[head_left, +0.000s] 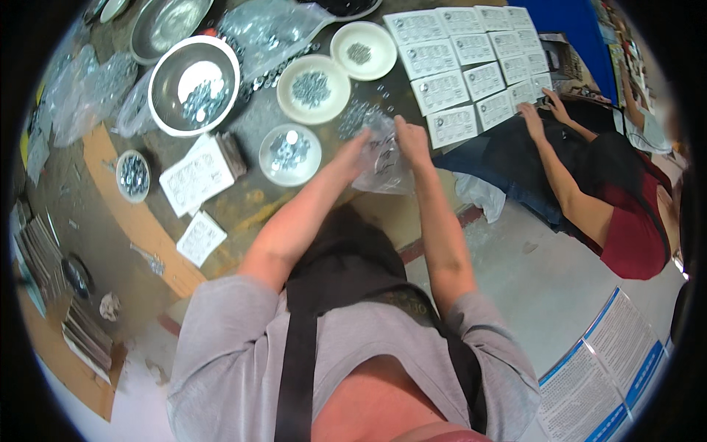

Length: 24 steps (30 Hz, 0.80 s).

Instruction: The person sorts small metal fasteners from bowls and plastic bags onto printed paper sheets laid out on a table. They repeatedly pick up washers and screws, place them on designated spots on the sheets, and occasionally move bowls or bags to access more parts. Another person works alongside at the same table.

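Left hand (354,153) and right hand (413,141) in pinches on clear bag (386,168) between them

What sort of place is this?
Probably a workshop or packing area for small hardware, judging by the pale bowls of small metal parts, the rows of printed white sheets and the clear plastic bag being held.

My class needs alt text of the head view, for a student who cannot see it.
A bare left hand and right hand hold a clear bag at a worktable. Bowls of metal parts stand to the left, printed cards and a co-worker to the right.
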Available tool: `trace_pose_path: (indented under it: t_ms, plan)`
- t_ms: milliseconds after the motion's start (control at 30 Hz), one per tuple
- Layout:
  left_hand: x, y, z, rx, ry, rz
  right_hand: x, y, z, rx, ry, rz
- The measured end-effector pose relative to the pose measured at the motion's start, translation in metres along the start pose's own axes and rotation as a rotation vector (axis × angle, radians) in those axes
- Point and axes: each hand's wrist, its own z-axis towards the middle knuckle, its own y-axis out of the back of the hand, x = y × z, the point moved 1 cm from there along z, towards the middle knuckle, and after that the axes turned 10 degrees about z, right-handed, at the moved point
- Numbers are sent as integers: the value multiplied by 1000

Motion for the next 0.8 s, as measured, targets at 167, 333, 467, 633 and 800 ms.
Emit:
trace_pose_path:
  t_ms: [167,333,467,633,800]
  plan:
    - [16,15,-15,13,-293,354,-29,-5,-18,61,-14,201]
    - [35,31,-51,-212,-451,460,-61,-27,-24,53,-103,480]
    - [53,42,-97,-349,-564,543,-68,-44,-27,100,98,206]
    - [74,96,-193,-409,-790,183,-67,-52,-23,95,-77,471]
    - [76,220,-308,-739,-926,43,-78,-53,-26,163,-110,636]
